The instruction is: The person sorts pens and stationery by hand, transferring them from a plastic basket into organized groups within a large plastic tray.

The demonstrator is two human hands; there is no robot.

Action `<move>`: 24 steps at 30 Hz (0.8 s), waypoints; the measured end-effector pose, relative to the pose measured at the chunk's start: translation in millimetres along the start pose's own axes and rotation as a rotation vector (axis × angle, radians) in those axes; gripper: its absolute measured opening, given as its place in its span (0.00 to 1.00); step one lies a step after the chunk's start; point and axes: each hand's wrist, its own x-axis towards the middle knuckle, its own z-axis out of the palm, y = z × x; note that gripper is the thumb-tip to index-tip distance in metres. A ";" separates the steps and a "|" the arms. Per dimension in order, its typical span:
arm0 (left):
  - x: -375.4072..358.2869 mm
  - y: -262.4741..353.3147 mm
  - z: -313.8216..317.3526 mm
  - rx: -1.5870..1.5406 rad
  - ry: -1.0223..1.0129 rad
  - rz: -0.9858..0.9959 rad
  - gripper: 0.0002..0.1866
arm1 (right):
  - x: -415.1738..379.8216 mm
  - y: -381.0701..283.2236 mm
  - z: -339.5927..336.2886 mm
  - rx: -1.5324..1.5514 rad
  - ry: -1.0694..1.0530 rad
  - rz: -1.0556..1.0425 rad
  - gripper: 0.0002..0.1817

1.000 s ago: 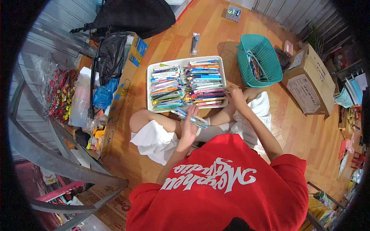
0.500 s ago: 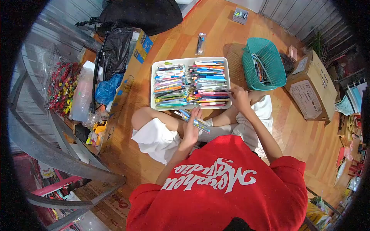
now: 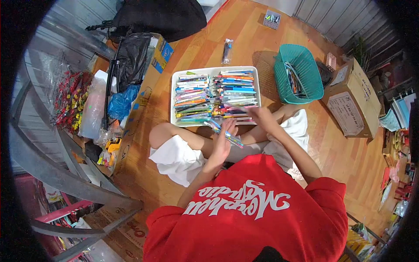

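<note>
Pen labels too small

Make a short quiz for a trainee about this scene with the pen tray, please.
1. True or false: the left hand holds a small bundle of pens.
2. Which container stands to the right of the white tray? A. green basket B. glass jar C. metal bucket
3. Fill in: the right hand is at the tray's ____ edge, near or far from the person?

Key: 1 true; 2 A; 3 near.
</note>
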 end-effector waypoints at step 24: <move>-10.3 3.4 19.0 0.100 -0.150 -0.035 0.28 | -38.4 -46.7 8.7 0.430 -0.406 0.141 0.10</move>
